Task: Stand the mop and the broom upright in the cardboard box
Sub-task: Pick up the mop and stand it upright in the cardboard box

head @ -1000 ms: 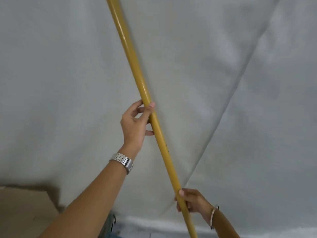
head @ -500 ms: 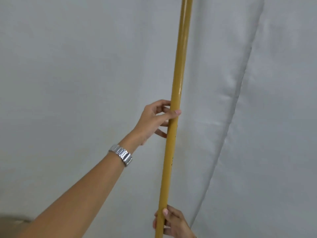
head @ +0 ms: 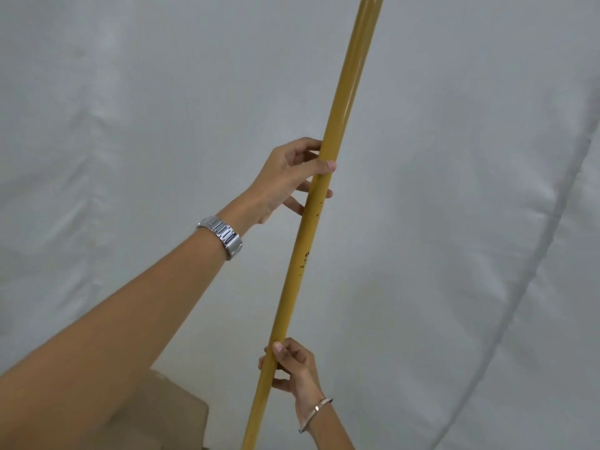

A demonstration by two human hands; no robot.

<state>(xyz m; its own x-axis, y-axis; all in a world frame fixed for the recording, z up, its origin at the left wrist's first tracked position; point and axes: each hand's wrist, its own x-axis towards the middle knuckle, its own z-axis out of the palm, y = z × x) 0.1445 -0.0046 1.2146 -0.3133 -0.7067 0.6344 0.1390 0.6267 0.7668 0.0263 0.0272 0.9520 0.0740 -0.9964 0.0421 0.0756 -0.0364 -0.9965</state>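
Yellow pole handle [head: 326, 177] runs nearly upright through frame centre, leaning a bit to the right toward the top; both ends cut off by the frame, so the head is out of view and mop vs broom cannot be told. Left hand [head: 285, 180] grips the handle mid-shaft, thumb across the front, fingers [head: 319, 193] curled round the back, arm stretched up from lower left with a silver metal watch [head: 224, 237] on the wrist. Right hand [head: 293, 368] wraps the handle lower down, thumb pressed on the shaft, thin metal bangle [head: 316, 410] on the wrist. Small dark specks on the shaft between the two hands. Corner of the cardboard box [head: 168, 414] shows at bottom left, beside and left of the handle's lower part; whether the handle sits inside it cannot be told. White fabric backdrop [head: 454, 190] fills the rest, with a seam curving down the right side.
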